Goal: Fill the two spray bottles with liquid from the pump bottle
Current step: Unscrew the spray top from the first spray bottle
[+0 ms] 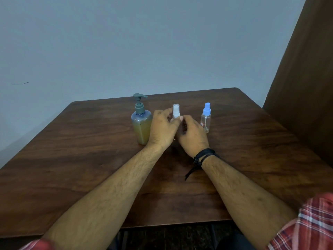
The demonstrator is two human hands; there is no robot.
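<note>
Both hands grip the white-capped spray bottle [176,112] mid-worktop, pump bottle [141,123] at its 9 o'clock: left hand [163,129] should steady the body, right hand [191,134] unscrew squarely.

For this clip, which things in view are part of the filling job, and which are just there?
Part of the job:
pump bottle, amber liquid inside
white-capped spray bottle, gripped by left hand and right hand
blue-capped spray bottle, standing untouched

Just there:
wooden table
black wristband
plaid sleeve
</note>
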